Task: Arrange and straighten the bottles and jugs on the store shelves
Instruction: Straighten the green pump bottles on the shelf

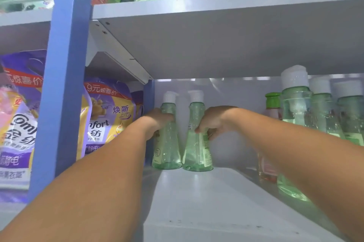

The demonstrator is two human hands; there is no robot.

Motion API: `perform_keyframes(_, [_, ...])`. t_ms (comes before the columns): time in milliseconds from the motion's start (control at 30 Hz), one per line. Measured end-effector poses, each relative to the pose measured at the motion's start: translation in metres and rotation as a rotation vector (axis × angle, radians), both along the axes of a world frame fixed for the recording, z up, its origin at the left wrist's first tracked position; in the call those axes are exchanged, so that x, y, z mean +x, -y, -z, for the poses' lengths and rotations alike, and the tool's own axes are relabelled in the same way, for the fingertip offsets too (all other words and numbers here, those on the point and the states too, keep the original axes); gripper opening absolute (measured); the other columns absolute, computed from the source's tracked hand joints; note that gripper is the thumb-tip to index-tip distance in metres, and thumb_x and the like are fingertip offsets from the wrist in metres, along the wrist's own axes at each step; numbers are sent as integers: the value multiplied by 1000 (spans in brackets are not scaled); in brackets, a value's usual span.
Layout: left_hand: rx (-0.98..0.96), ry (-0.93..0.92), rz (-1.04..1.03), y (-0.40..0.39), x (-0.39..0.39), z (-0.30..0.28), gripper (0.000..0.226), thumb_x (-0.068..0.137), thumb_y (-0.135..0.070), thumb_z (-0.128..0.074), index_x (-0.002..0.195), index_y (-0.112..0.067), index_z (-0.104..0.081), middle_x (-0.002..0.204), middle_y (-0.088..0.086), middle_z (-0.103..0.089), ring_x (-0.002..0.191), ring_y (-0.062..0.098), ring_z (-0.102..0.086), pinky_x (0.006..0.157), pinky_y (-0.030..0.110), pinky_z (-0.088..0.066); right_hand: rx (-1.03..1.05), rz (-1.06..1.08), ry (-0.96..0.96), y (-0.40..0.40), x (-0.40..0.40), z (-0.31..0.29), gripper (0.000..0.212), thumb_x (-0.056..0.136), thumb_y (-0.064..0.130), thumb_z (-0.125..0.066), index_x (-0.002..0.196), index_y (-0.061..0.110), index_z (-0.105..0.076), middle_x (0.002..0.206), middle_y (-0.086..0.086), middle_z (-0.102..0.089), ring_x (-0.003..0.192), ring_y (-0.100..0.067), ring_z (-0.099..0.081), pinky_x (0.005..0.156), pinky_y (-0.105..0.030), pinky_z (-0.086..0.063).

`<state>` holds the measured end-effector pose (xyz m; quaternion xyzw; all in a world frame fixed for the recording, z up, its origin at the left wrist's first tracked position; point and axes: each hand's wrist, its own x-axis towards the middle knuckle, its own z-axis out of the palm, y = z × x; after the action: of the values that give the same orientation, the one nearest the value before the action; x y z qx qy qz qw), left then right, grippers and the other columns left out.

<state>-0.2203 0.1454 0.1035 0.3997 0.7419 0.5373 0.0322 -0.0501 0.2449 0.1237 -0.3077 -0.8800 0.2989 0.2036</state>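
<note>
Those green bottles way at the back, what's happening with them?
A person is tidying a store shelf. The left hand grips one green bottle by the blue post, and the right hand grips the green bottle beside it. Both bottles stand upright, side by side at the back of the shelf. More green bottles wait in a row on the right, and purple bags sit in the next section.

Purple and yellow softener pouches (110,115) are seen on the left, beyond a blue upright post (63,76). A grey bracket (118,52) is fixed under the upper shelf (226,35).
</note>
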Motion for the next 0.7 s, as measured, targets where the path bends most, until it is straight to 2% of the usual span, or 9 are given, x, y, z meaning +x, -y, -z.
perform_keyframes(67, [6, 44, 7, 3, 2, -2, 14, 93, -22, -65, 104, -14, -63, 85, 7, -61, 87, 28, -64, 73, 33, -53, -39, -19, -55, -1, -2, -3, 68, 92, 29, -79, 148, 5, -48, 142, -19, -59, 116, -34, -68, 102, -46, -57])
perform_keyframes(167, [-28, 35, -15, 7, 1, -1, 10, 95, -21, -64, 101, -13, -61, 83, 8, -58, 88, 29, -62, 77, 36, -54, 11, 10, -144, -9, -8, 0, 72, 83, 50, -83, 134, 6, -58, 125, -14, -70, 103, -31, -74, 95, -44, -60])
perform_keyframes(233, [-32, 0, -18, 8, 1, -2, 12, 95, -24, -68, 101, -14, -64, 87, 9, -64, 87, 29, -65, 82, 37, -58, 79, 25, -185, -16, -10, 3, 57, 85, 45, -82, 123, 7, -65, 110, -9, -77, 91, -26, -78, 89, -38, -61])
perform_keyframes(300, [-34, -48, -16, 9, -1, -2, 19, 94, -27, -73, 107, -14, -68, 102, 10, -71, 94, 29, -70, 91, 42, -61, 83, 7, -232, -22, -11, 3, 40, 88, 31, -81, 117, 6, -68, 104, -8, -78, 88, -24, -78, 83, -34, -62])
perform_keyframes(367, [-27, -64, -14, 10, -2, -2, 29, 93, -30, -76, 115, -12, -68, 112, 13, -73, 103, 30, -71, 96, 48, -60, 20, -42, -285, -25, -11, 3, 35, 90, 20, -79, 120, 5, -69, 107, -9, -78, 95, -24, -77, 92, -38, -61])
perform_keyframes(433, [-28, -39, -22, 11, -1, -1, 36, 93, -33, -76, 120, -11, -67, 116, 14, -73, 107, 33, -71, 97, 50, -59, -20, -77, -296, -25, -11, 7, 35, 92, 24, -76, 123, 9, -68, 109, -8, -78, 99, -24, -76, 97, -41, -60])
perform_keyframes(533, [-9, 7, -32, 13, 2, 0, 31, 95, -31, -72, 119, -13, -66, 115, 13, -73, 104, 31, -73, 95, 48, -60, 40, -23, -272, -24, -14, 15, 42, 90, 44, -76, 117, 13, -67, 107, -8, -77, 98, -26, -75, 95, -42, -60])
perform_keyframes(633, [-7, -24, -51, 13, 4, 0, 22, 96, -25, -71, 113, -12, -65, 114, 13, -73, 101, 31, -73, 91, 49, -62, 81, 13, -312, -26, -16, 17, 37, 89, 38, -78, 111, 10, -68, 102, -9, -78, 90, -26, -77, 90, -42, -62])
perform_keyframes(700, [-3, -49, -71, 13, 3, -1, 25, 96, -25, -72, 114, -10, -64, 113, 14, -72, 98, 32, -74, 87, 51, -63, 88, -17, -304, -25, -18, 16, 28, 95, 31, -72, 112, 10, -68, 106, -9, -77, 93, -26, -77, 95, -43, -60])
